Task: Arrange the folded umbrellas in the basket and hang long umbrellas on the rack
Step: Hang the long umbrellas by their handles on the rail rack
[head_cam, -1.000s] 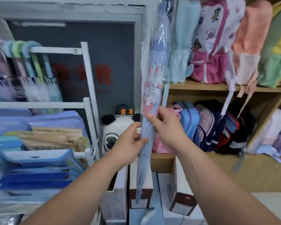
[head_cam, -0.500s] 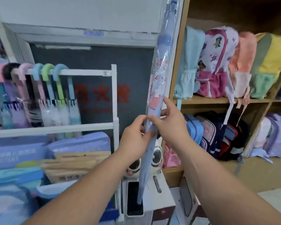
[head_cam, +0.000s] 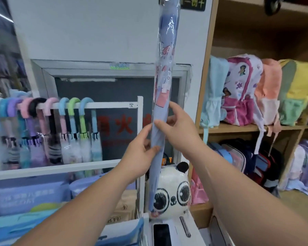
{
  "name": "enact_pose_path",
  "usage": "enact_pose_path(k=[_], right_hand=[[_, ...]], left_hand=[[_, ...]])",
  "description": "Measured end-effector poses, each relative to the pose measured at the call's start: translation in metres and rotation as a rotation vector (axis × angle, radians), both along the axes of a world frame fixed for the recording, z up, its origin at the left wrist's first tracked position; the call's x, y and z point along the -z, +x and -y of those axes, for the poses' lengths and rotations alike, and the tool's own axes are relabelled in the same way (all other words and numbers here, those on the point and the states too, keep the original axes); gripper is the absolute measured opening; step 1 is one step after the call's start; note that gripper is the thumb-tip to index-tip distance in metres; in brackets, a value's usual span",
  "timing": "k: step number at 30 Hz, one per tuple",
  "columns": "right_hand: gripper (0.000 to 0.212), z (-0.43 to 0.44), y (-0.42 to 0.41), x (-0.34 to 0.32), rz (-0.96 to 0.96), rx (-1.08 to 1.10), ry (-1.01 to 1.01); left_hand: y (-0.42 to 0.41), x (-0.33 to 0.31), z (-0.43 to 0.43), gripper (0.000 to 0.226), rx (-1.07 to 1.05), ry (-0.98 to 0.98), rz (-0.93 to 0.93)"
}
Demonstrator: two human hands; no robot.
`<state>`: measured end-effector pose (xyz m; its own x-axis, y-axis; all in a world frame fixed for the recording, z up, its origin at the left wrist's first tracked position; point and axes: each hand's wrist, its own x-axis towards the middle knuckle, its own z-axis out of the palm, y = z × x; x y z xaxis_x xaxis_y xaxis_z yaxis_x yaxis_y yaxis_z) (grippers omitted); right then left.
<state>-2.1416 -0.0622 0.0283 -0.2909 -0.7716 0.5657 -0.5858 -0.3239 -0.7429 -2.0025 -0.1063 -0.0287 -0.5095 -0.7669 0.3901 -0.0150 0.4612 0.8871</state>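
A: How is it held?

B: Both hands close round the long umbrella (head_cam: 163, 96) at mid-shaft, left hand (head_cam: 140, 153) just below right hand (head_cam: 178, 132), thumbs pressed on the fabric.

A: How will it handle?

B: Light and stiff along the shaft, I'd judge, but the clear sleeve looks slippery. Better to take hold near the handle end, which runs out of view at the top.

A: Its look and place?

B: Lavender-blue, rolled tight, pink tag, cartoon print. It stands upright just past the right end of the rack (head_cam: 114, 105), whose top bar carries hooked umbrellas (head_cam: 82, 132).
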Motion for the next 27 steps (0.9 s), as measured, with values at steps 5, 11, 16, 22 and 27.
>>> enact_pose_path(k=[5,11,16,22,27], right_hand=[[0.047,0.029,0.001,-0.031,-0.01,-0.141,-0.025],[0.045,0.067,0.014,-0.073,-0.045,-0.218,-0.104],[0.06,0.088,0.032,-0.082,-0.026,-0.269,-0.116],[0.074,0.119,0.061,-0.102,-0.054,-0.236,-0.096],[0.075,0.151,0.093,-0.125,0.024,-0.204,-0.116]], left_hand=[[0.004,-0.03,0.021,0.061,-0.102,-0.028,-0.007],[0.015,-0.057,0.04,0.065,-0.191,-0.03,-0.001],[0.035,-0.071,0.053,0.054,-0.192,-0.007,-0.075],[0.068,-0.107,0.094,0.049,-0.142,-0.033,-0.07],[0.098,-0.138,0.135,0.049,-0.102,-0.042,-0.029]])
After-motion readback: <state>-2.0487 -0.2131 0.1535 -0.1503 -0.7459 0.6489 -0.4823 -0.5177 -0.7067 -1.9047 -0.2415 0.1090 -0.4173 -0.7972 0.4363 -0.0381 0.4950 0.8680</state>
